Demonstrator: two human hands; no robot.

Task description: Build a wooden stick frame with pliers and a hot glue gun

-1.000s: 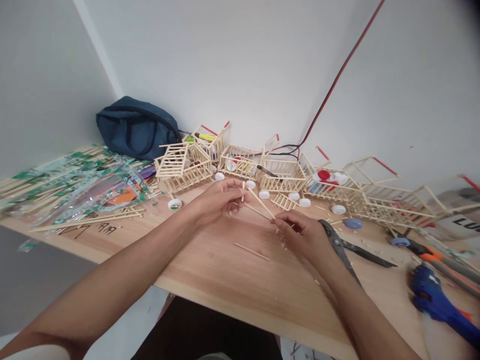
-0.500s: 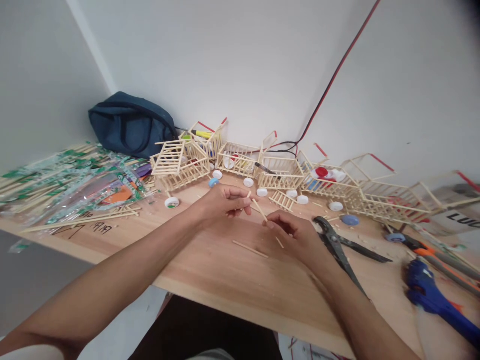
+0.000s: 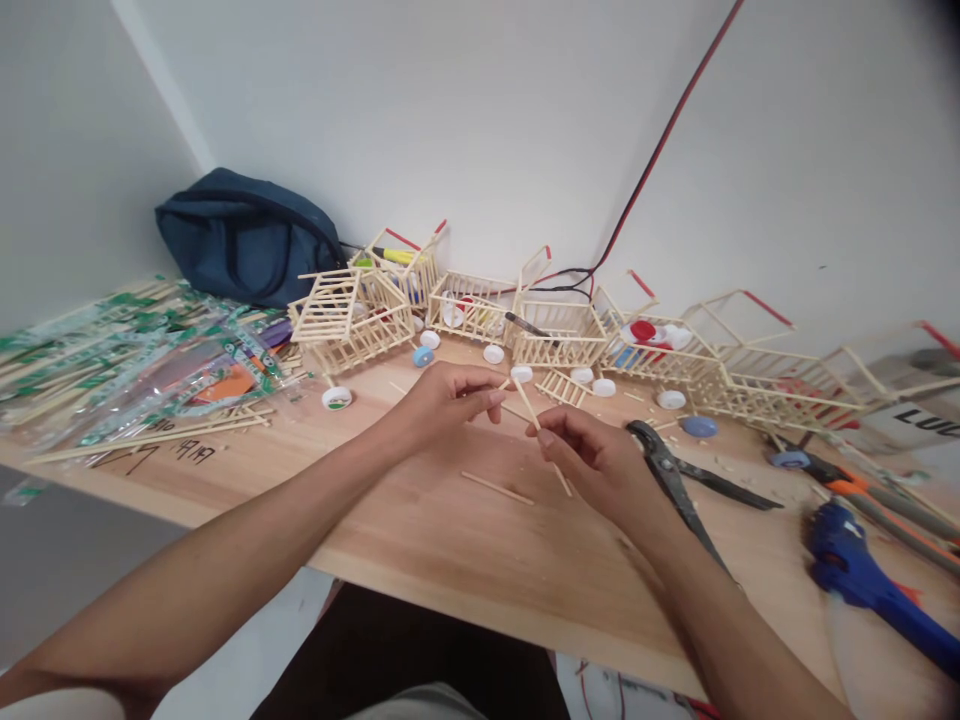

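right now, pinching a thin wooden stick (image 3: 527,402) just above the middle of the table (image 3: 450,545). gripping it with the right hand (image 3: 600,465), thumb and forefinger closed around the middle, with the lower end slanted down toward the wood. holding the upper end with the left hand (image 3: 442,400), fingers curled shut, tips close to the right hand's.

reading black marker scrawl (image 3: 196,452) on the table at left: digits, maybe "19/19", hard to be sure. catching bold black letters "luc" on a white label (image 3: 926,422) at far right, cut off there. seeing green print on the plastic packets (image 3: 135,365) at far left, too small to read.

spotting a loose stick (image 3: 496,488) flat on the wood just below both hands, black cutters (image 3: 675,480) right beside the right wrist, and a blue glue gun (image 3: 862,580) further right. noting stick baskets (image 3: 559,340) and bottle caps (image 3: 337,397) lined along the wall, plus a dark blue bag (image 3: 247,240) in the corner.

finding bare wood from the hands to the near table edge, so open room there. crowded behind and on both sides.
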